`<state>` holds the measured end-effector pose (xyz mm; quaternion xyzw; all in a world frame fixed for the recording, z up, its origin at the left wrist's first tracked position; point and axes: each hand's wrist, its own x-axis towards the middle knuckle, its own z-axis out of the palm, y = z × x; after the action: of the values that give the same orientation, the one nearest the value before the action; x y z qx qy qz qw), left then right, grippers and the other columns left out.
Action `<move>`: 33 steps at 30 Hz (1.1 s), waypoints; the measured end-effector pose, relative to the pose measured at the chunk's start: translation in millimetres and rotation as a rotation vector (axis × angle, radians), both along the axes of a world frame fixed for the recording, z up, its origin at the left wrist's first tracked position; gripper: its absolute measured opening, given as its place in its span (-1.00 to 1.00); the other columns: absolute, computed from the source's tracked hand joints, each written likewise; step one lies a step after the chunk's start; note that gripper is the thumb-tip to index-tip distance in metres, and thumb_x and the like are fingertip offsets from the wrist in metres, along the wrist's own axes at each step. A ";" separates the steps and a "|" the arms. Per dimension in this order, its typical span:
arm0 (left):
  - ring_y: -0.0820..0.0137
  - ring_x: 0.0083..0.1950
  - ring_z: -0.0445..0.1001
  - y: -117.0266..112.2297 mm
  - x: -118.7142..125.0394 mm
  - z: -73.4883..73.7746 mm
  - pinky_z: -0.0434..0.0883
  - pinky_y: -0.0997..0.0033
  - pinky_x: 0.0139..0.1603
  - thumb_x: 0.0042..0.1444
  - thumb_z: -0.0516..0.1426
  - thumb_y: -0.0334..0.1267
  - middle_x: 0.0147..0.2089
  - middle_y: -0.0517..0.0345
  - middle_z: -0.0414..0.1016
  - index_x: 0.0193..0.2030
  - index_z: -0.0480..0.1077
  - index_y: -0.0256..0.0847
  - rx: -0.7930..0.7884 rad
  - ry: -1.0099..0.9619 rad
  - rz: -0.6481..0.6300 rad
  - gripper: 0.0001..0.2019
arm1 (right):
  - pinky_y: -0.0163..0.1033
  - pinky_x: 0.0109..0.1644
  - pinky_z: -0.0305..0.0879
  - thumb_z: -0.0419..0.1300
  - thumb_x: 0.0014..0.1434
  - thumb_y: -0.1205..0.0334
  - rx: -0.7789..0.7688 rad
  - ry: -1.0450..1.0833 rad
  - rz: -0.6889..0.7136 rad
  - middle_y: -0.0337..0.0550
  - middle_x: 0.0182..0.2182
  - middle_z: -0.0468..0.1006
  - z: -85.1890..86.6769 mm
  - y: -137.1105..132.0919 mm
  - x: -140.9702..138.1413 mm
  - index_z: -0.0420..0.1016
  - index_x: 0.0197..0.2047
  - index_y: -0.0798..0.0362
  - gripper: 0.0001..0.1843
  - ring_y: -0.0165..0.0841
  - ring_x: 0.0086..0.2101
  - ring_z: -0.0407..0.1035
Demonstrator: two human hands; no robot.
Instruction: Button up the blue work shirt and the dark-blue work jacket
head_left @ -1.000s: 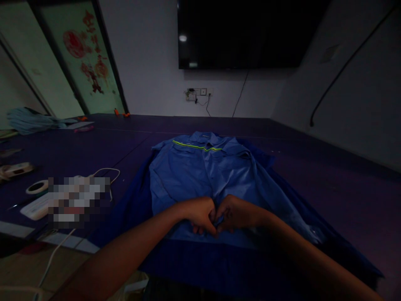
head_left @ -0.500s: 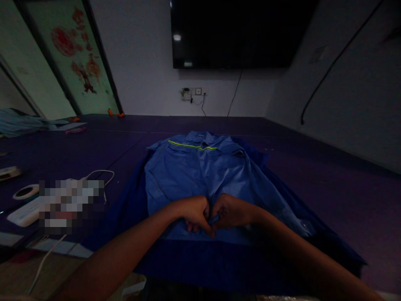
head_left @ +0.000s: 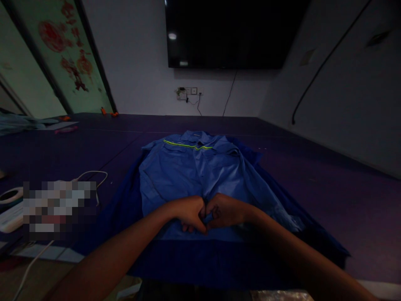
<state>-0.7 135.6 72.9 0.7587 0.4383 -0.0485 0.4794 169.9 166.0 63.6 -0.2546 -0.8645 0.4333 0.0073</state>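
A blue work shirt (head_left: 191, 175) with a yellow-green reflective stripe across the chest lies flat, collar away from me, on a darker blue cloth (head_left: 219, 263). My left hand (head_left: 188, 213) and my right hand (head_left: 225, 211) meet at the shirt's front opening near its lower hem. Both are closed, fingers pinching the fabric edges together, knuckles almost touching. What sits between the fingertips is too small and dark to make out.
The cloth lies on a wide dark purple table (head_left: 328, 188). At the left are a white cable (head_left: 90, 173), a tape roll (head_left: 9, 195) and a blurred patch. Pale blue fabric (head_left: 19, 123) lies far left. A black screen (head_left: 232, 33) hangs on the far wall.
The view has drifted rightward, so everything sits further left in frame. My hands stay pinched together at the same spot on the shirt front.
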 end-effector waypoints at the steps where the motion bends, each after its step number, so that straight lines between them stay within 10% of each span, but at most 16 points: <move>1: 0.58 -0.75 0.27 -0.1 0.0 0.1 0.21 0.63 -0.72 -0.20 0.19 -0.25 -0.76 0.28 0.31 -0.68 0.26 -0.30 0.006 -0.001 0.000 -0.78 | -0.48 -0.62 0.08 0.28 -0.08 0.23 -0.019 0.003 -0.004 -0.33 -0.67 0.37 -0.8 0.5 0.2 0.53 -0.31 0.18 -0.77 -0.51 -0.64 0.25; 33: 0.55 -0.76 0.25 2.8 2.4 0.7 0.16 0.60 -0.73 -0.18 0.11 -0.37 -0.78 0.33 0.26 -0.69 0.22 -0.27 -0.092 -0.041 0.057 -0.83 | -0.51 -0.65 0.06 0.19 -0.04 0.33 0.007 0.049 -0.012 -0.31 -0.68 0.36 -4.2 1.2 0.7 0.53 -0.39 0.20 -0.86 -0.53 -0.66 0.24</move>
<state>1.7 138.4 73.6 0.7238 0.4471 -0.0392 0.5240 170.7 167.1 59.4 -0.2491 -0.8640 0.4364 0.0322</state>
